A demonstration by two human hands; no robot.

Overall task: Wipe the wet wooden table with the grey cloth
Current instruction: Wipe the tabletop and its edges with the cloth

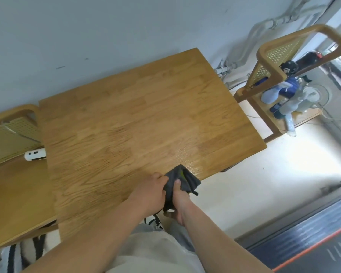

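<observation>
The cloth (182,181) gripped by both hands is dark grey, with a small yellow-green patch showing just beyond the right hand (180,201). Beneath and beyond the left hand (151,191), the table (126,119) is honey-brown wood in staggered plank blocks with darker grain streaks. Far left of the left hand, a chair (14,134) is the same tan wood with pale woven cane; another chair (280,54), far beyond the right hand, matches it. The wall (87,36) is pale grey-blue.
</observation>
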